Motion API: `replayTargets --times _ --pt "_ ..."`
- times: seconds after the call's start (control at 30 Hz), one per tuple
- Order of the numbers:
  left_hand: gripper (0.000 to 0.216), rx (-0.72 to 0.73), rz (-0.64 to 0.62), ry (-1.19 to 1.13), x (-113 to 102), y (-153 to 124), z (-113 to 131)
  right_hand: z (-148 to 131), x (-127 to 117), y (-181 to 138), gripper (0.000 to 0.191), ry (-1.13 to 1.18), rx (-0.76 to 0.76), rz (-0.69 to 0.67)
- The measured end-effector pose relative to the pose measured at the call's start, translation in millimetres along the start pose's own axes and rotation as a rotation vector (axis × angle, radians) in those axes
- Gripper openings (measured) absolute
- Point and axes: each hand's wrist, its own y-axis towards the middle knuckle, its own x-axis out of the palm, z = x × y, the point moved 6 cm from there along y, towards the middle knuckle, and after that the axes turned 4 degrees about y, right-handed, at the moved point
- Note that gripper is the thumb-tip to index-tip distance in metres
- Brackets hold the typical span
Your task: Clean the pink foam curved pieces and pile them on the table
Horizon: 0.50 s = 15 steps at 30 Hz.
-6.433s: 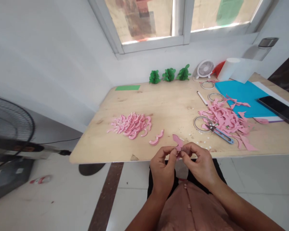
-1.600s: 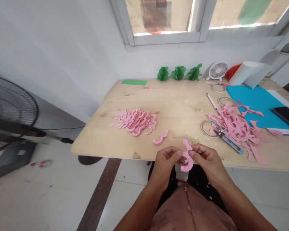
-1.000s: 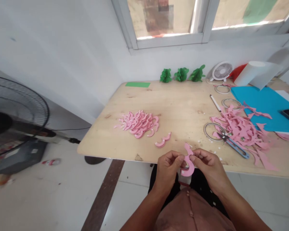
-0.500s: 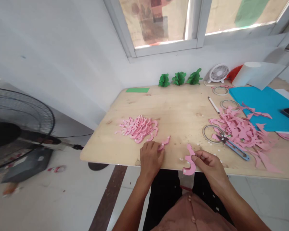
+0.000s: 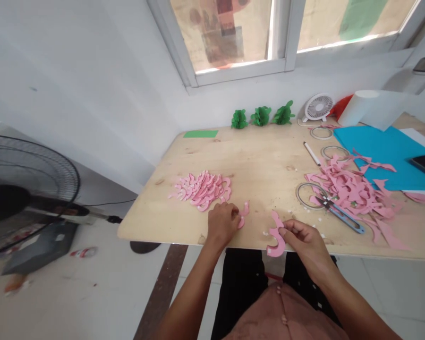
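Observation:
Between the thumb and fingers of my right hand (image 5: 303, 241) is a wavy pink paper cutout (image 5: 276, 238), held over the table's front edge with small white squares on it. My left hand (image 5: 224, 221) is closed at a second pink cutout (image 5: 244, 215), its fingertips pinching the left side of that piece just above the tabletop. Behind my left hand lies a heap of similar pink cutouts (image 5: 202, 188), many carrying white squares.
Pink paper scraps (image 5: 354, 189) pile up on the right, beside blue-handled thread snips (image 5: 343, 215) and a tape ring (image 5: 310, 196). Farther back are a white pen (image 5: 311, 153), a blue sheet (image 5: 386, 151), a small fan (image 5: 318, 107) and green paper ornaments (image 5: 260, 116).
My left hand has lifted slightly and its cutout has turned more upright. The right hand keeps its hold on the other cutout. The whole view has shifted slightly.

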Motion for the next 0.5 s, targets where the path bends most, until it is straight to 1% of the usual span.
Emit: replayTargets --times 0.17,0.3,0.4,0.5 --pt "0.011 -0.035 -0.033 -0.062 -0.2 2.5 0.1 -0.6 0.0 0.1 0.028 -0.004 -0.009 0.019" --pt "0.01 -0.093 -0.018 -0.152 0.2 2.4 -1.1 -3.5 2.7 0.4 0.031 0.004 -0.037 0.021" --pt "0.009 -0.13 -0.011 -0.266 1.9 1.2 -3.6 -2.5 1.9 1.1 0.03 0.013 -0.028 0.036" --pt "0.005 -0.153 -0.031 -0.44 3.1 -3.9 -6.1 -0.2 -0.9 2.2 0.029 0.026 -0.027 0.047"
